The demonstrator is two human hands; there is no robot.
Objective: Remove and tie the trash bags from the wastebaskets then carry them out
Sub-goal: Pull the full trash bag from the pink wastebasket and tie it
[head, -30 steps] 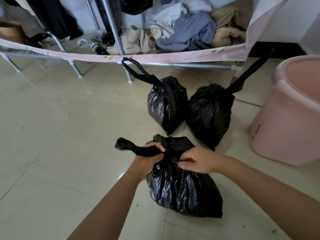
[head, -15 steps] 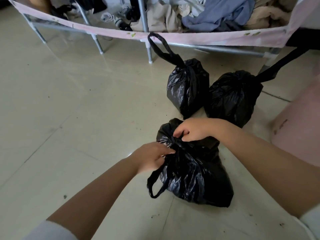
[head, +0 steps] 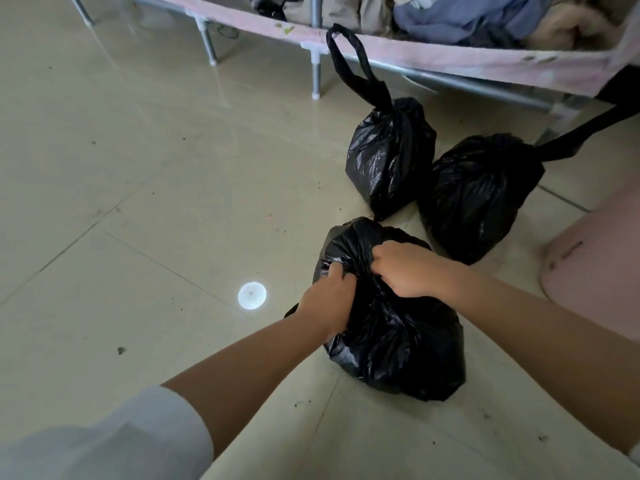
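Note:
Three black trash bags stand on the tiled floor. The nearest bag (head: 398, 344) is between my hands. My left hand (head: 327, 301) grips gathered plastic at its left top, and my right hand (head: 403, 268) grips the plastic at its right top; the two hands almost touch. Behind it a second bag (head: 388, 157) stands tied, its long handle loop sticking up. A third tied bag (head: 474, 192) sits to its right, with a handle stretching up and right out of view.
A pink wastebasket (head: 595, 261) stands at the right edge, close to the third bag. A clothes rack with metal legs (head: 316, 76) and a pink fabric edge (head: 450, 64) holds piled clothes along the back. A white round spot (head: 252, 295) lies on the floor to the left.
Both hands have drawn together at the top of the nearest bag. The handle that hung loose below my left hand is now mostly hidden under it. The view has shifted left and down.

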